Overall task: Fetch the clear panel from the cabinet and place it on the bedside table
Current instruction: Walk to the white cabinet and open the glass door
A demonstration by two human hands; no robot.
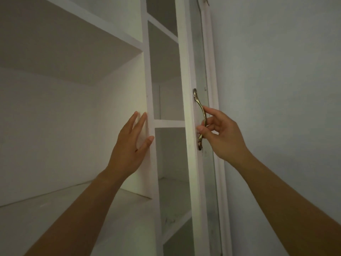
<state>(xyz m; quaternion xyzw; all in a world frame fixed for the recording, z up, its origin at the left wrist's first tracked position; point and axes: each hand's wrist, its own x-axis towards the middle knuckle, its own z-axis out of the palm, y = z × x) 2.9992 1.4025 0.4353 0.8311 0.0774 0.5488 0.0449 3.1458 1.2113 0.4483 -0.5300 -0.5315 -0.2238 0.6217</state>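
Cabinet [73, 58] shelves look bare. Left hand [129, 143] flat, fingers apart, on divider's [147, 89] front edge. Clear panel [159, 101] prob upright behind it in narrow bay, long axis vertical, just right of left hand, which is nearer. Right hand [221, 133] pinching door's [188, 108] brass handle [200, 119].

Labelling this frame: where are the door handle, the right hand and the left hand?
door handle [199, 104]: head view, upper curve of the brass bar.
right hand [224, 137]: head view, back of hand.
left hand [129, 145]: head view, back of hand.
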